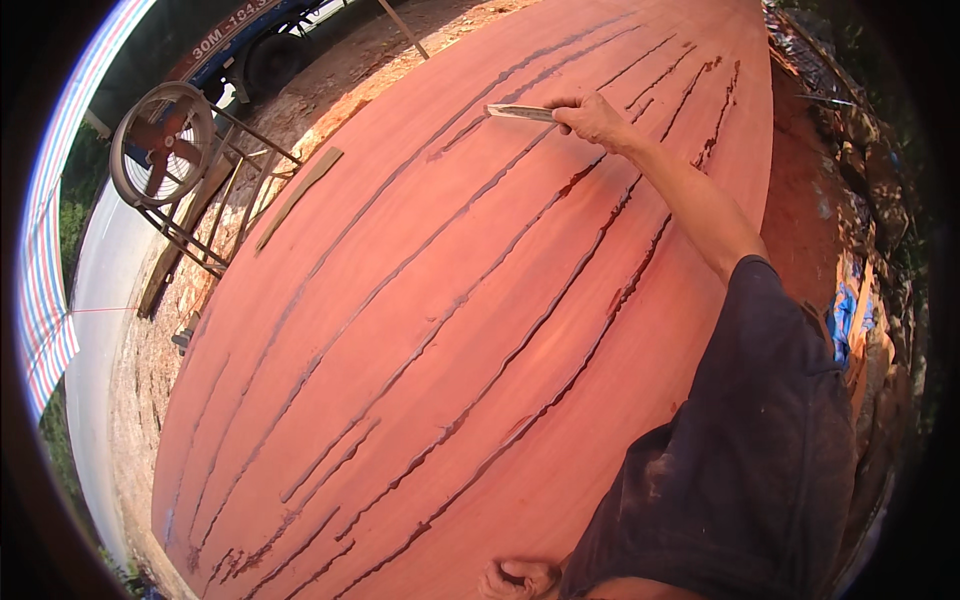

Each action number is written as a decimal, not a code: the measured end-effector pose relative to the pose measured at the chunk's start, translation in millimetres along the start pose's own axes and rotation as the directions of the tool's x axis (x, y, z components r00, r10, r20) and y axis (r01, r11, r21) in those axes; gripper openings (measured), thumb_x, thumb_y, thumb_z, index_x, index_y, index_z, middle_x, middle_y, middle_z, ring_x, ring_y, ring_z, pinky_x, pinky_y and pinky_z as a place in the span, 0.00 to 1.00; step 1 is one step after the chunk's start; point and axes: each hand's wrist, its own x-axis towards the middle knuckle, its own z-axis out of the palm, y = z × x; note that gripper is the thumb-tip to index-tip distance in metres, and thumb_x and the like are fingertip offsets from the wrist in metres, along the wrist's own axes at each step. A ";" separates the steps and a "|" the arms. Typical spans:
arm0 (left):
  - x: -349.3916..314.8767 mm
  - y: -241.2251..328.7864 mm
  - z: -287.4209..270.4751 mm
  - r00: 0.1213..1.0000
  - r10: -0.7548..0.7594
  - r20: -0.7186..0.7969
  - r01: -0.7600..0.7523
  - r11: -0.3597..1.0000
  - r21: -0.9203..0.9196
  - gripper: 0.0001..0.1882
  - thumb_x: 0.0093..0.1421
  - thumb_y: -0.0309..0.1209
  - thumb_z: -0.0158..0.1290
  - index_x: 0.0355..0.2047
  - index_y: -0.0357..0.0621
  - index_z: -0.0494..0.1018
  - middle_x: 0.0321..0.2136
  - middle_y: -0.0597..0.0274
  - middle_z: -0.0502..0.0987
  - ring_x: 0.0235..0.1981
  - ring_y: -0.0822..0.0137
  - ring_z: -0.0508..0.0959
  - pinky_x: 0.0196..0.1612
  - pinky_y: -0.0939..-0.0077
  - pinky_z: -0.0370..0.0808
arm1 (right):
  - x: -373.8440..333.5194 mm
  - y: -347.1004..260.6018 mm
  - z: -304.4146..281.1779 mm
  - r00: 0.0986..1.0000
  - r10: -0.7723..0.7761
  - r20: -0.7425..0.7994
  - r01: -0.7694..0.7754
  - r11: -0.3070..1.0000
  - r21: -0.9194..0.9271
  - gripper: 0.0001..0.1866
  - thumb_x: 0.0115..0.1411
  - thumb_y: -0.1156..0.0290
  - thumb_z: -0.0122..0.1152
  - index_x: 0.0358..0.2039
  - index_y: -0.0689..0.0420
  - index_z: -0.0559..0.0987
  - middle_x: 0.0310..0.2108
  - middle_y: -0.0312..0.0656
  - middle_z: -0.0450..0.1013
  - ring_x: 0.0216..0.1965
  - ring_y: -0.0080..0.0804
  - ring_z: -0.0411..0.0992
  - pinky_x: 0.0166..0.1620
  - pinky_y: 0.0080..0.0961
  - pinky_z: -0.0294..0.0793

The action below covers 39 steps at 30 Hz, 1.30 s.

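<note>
My right hand [592, 120] reaches out over a broad reddish wooden slab [450, 240] and grips a flat, narrow scraper [520, 112]. The pale blade points left, at or just above the surface beside a dark filler line [487, 185]; contact cannot be made out. Several such dark, ragged lines run lengthwise along the slab. Down at the lower edge, my left hand [520, 578] is curled against the near part of the slab. Whether anything is inside its fingers is hidden.
A round caged fan [163, 145] on a metal stand is beyond the slab's left edge. A thin wooden strip [298, 198] lies along that edge. Behind the fan stands a truck [275, 55]. Stacked rough debris [875, 190] lines the right side. A striped sheet [48, 330] hangs at far left.
</note>
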 end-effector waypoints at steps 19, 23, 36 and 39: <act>39.1 19.8 -15.6 0.999 -0.033 0.002 0.033 0.998 -0.055 0.07 0.64 0.26 0.61 0.37 0.34 0.78 0.31 0.43 0.80 0.29 0.51 0.79 0.37 0.52 0.77 | 68.9 -24.6 -14.5 0.995 -0.010 0.102 0.038 0.959 -0.280 0.20 0.52 0.66 0.59 0.44 0.49 0.90 0.19 0.32 0.75 0.16 0.19 0.59 0.20 0.24 0.56; 42.1 21.3 -16.8 0.999 -0.037 0.003 0.037 0.998 -0.056 0.06 0.64 0.26 0.61 0.37 0.35 0.78 0.30 0.44 0.80 0.29 0.52 0.79 0.36 0.53 0.77 | 68.8 -24.5 -9.5 0.994 -0.038 0.104 0.063 0.965 -0.253 0.18 0.52 0.67 0.60 0.42 0.50 0.89 0.18 0.32 0.74 0.15 0.18 0.59 0.19 0.24 0.54; 44.1 20.1 -19.2 1.000 -0.019 -0.002 0.019 0.999 -0.042 0.06 0.64 0.26 0.61 0.37 0.35 0.77 0.28 0.46 0.79 0.26 0.54 0.78 0.33 0.56 0.75 | 67.1 -28.7 -2.5 0.989 -0.039 0.144 0.079 0.956 -0.284 0.17 0.53 0.67 0.60 0.42 0.51 0.88 0.18 0.32 0.74 0.13 0.16 0.56 0.16 0.23 0.51; 44.8 19.3 -19.2 1.000 -0.016 -0.005 0.016 0.999 -0.039 0.06 0.64 0.25 0.61 0.37 0.35 0.77 0.28 0.46 0.79 0.26 0.55 0.77 0.32 0.57 0.75 | 67.2 -25.8 -2.8 0.985 -0.050 0.163 0.094 0.957 -0.274 0.18 0.53 0.66 0.60 0.43 0.50 0.88 0.18 0.32 0.74 0.13 0.17 0.57 0.16 0.23 0.52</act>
